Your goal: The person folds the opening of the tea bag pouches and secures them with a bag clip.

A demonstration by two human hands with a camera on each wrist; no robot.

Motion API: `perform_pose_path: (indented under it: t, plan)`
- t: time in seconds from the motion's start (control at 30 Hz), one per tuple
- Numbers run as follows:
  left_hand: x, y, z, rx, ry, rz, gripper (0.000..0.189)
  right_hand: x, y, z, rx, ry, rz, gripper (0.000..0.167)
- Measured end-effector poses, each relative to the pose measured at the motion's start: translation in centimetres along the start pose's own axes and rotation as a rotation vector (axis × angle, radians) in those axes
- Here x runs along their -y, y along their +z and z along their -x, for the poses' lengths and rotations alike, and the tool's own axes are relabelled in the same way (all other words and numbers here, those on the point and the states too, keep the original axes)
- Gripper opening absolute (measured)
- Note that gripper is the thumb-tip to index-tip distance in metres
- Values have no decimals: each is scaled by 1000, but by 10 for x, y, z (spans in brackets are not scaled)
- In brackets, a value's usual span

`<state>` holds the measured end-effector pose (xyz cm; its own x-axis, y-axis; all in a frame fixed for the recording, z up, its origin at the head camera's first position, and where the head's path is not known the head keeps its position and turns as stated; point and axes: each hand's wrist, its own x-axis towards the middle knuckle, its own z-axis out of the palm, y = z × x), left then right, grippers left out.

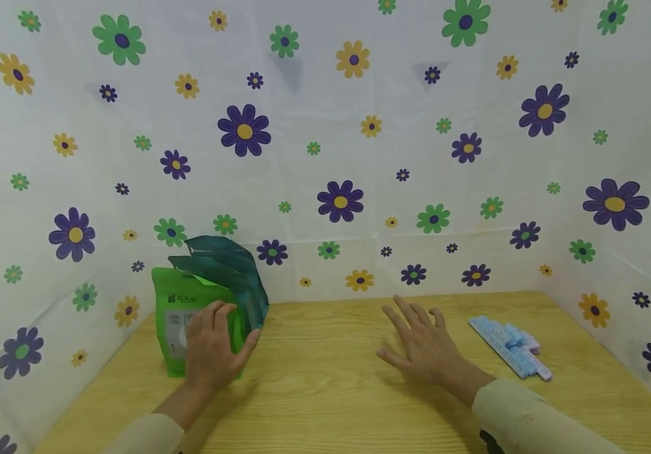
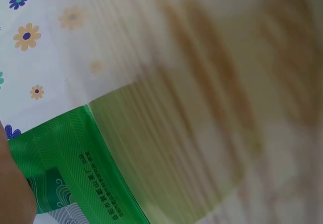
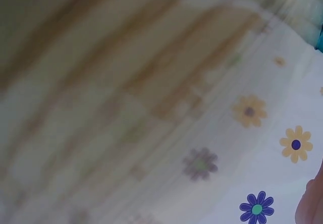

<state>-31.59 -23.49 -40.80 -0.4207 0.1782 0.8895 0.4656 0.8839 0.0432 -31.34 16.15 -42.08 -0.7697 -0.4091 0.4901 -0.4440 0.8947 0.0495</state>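
In the head view a bright green printed bag (image 1: 167, 284) stands upright on the left of the table. Against its right and back side rises a dark teal, folded sheet-like piece (image 1: 229, 261). My left hand (image 1: 212, 343) is in front of the bag, thumb spread to the right, fingers loosely bent; whether it touches the bag I cannot tell. The left wrist view shows the green bag (image 2: 108, 183) close beside part of that hand. My right hand (image 1: 421, 343) hovers over the middle right of the table with its fingers spread, holding nothing.
On the right of the wood-grain table (image 1: 325, 384) lies a small pile of light blue and white strip-like pieces (image 1: 509, 347). A white flower-print cloth (image 1: 302, 176) walls the table at the back and both sides. Both wrist views are partly blurred.
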Motion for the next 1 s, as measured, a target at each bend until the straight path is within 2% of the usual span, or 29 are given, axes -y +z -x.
perform_pose_path:
  t: [0.37,0.7,1.0]
  plan:
    - [17,-6,6,11,-22,-29,80,11,0,-5,-6,-56,-15,84]
    - [35,-16,11,73,-61,-57,76,17,0,-7,-2,-63,-20,84]
    - [45,-20,15,72,-94,-156,91,22,2,-11,20,-71,-8,84]
